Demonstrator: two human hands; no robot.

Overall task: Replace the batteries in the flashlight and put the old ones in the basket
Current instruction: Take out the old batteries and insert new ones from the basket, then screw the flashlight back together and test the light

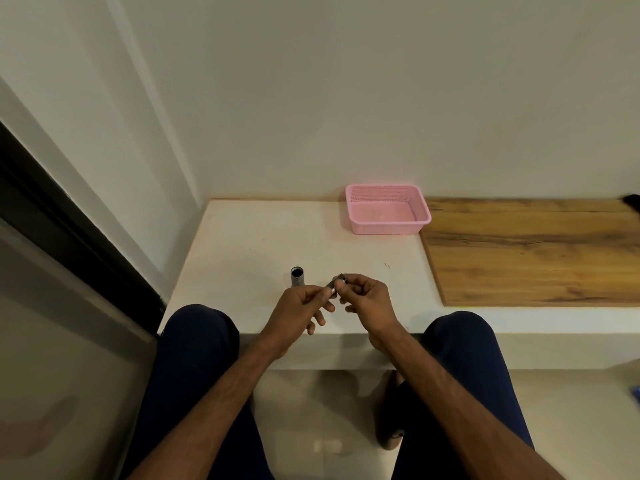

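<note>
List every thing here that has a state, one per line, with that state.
flashlight tube: upright on the white ledge, top end open, untouched.
small dark part: lifted, pinched between both hands; too small to identify.
left hand: pinches the part's near end.
right hand: pinches its far end.
pink basket: upright by the wall, nothing clearly inside.

Pretty dim, warm indoor light, flat and soft, so colours look kinda muddy. Shadows on the tabletop [263, 237] are faint, darker underneath it. Pale glare patch on the near floor [329, 445]. Wide lens bends the door frame [69, 220] at left. Everything's soft; the small part [336, 284] being held is a smear.
</note>
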